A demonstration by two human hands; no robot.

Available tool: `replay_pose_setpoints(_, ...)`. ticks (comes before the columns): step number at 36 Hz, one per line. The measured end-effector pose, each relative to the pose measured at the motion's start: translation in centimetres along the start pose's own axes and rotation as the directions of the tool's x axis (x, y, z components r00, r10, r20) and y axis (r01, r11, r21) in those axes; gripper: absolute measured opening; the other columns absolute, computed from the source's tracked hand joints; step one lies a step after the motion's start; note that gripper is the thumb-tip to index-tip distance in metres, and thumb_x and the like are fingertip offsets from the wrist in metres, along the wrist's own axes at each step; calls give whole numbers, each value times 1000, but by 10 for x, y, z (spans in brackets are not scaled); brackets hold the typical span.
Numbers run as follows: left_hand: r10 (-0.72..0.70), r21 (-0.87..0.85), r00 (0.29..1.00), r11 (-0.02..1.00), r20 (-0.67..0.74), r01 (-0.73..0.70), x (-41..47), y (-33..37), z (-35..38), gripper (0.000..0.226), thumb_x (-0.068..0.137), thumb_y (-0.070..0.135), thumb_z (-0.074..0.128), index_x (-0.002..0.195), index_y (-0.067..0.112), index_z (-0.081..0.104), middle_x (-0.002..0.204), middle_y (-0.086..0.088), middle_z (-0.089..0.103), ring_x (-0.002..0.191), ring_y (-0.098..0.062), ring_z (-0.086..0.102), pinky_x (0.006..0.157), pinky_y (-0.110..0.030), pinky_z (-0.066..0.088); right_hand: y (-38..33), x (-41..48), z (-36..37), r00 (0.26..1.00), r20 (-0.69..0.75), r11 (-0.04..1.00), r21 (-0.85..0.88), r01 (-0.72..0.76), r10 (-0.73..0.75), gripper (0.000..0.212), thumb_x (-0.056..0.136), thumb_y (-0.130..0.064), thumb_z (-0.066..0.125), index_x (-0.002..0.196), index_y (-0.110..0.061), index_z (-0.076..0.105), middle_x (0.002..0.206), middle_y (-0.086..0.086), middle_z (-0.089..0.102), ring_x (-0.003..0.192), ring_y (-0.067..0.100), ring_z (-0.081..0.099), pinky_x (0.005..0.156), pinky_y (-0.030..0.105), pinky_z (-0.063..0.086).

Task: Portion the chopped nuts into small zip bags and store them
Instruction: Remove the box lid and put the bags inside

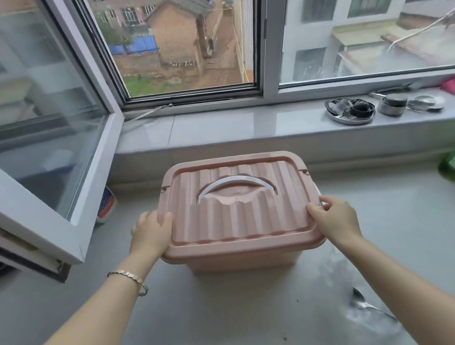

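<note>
My left hand (150, 232) and right hand (335, 219) grip the pink lid (239, 218) by its sides, thumbs on top. The white handle (235, 181) sits just past my fingers (327, 200).

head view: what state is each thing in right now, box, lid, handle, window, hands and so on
storage box, upright on the counter, closed
lid, seated on the box
handle, folded flat into the lid
left hand, grips the lid's left edge
right hand, grips the lid's right edge
window sash, swung open inward
spoon, lying flat on the counter
</note>
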State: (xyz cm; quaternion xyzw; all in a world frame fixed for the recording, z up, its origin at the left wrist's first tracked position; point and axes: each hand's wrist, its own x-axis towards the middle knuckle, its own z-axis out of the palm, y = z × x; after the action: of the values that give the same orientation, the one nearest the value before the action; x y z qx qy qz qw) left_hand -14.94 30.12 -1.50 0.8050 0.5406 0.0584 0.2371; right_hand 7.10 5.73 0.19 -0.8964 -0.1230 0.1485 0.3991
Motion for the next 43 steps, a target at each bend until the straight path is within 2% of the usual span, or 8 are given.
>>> replay_pose_setpoints(11, -38, -322, 997, 945, 60, 55, -1, 10, 1, 35, 96, 31, 40, 121, 9, 52, 117, -12, 58, 94, -26, 50, 80, -32, 39, -5, 15, 2, 987, 65, 982, 106, -154, 148, 39, 67, -28, 61, 104, -14, 60, 100, 9, 61, 104, 31, 54, 89, 40, 46)
replay_pose_setpoints(16, -71, -374, 986, 927, -151, 10, -13, 15, 7, 50, 92, 27, 51, 140, 18, 38, 132, -11, 49, 116, -32, 48, 98, -39, 38, 0, 10, 5, 983, 93, 958, 228, -176, 158, 37, 79, -19, 59, 115, -15, 53, 112, 8, 59, 101, 26, 56, 83, 35, 45)
replay_pose_setpoints(21, -161, -404, 953, 914, -255, 46, -18, 17, 8, 64, 87, 25, 61, 140, 3, 33, 129, -16, 50, 118, -32, 47, 98, -40, 37, 8, -1, 15, 992, -129, 979, 204, 20, 7, 49, 83, -17, 59, 130, -9, 45, 118, 9, 51, 107, 23, 49, 92, 31, 37)
replay_pose_setpoints(23, -169, -389, 948, 920, -271, 52, -19, 18, 9, 59, 87, 26, 61, 136, 2, 39, 128, -16, 51, 117, -32, 48, 98, -38, 37, 8, -1, 16, 985, -160, 981, 169, 94, -67, 39, 84, -13, 59, 121, -7, 51, 108, 10, 48, 91, 17, 45, 85, 25, 34)
replay_pose_setpoints(25, -149, -349, 943, 936, -297, 38, -19, 19, 10, 43, 87, 25, 61, 123, 2, 52, 122, -17, 54, 110, -34, 50, 93, -36, 39, 8, 0, 17, 978, -174, 985, 108, 132, -112, 7, 82, -10, 58, 79, -13, 53, 93, 13, 47, 75, 16, 38, 68, 22, 26)
replay_pose_setpoints(27, -113, -306, 940, 952, -323, 9, -19, 18, 11, 23, 87, 24, 61, 101, 5, 60, 107, -19, 57, 93, -34, 51, 81, -34, 40, 12, 4, 20, 971, -193, 986, 57, 156, -143, 24, 82, -9, 58, 64, -7, 42, 84, 15, 47, 69, 18, 34, 60, 24, 20)
replay_pose_setpoints(39, 7, -171, 916, 982, -402, -82, -19, 17, 14, 20, 89, 16, 57, 93, -2, 66, 100, -19, 59, 92, -38, 53, 76, -38, 44, 8, 5, 19, 963, -149, 971, -111, 210, -225, 18, 87, -9, 55, 95, 5, 63, 90, 6, 44, 83, 21, 45, 68, 23, 27)
replay_pose_setpoints(43, 88, 109, 944, 993, -318, -55, -19, 23, 7, 21, 94, 16, 45, 97, 3, 60, 102, -16, 55, 91, -33, 50, 69, -36, 43, 5, 7, 13, 972, -91, 953, -234, 193, -219, 20, 88, -18, 53, 101, -5, 62, 103, 10, 52, 95, 29, 52, 69, 29, 36)
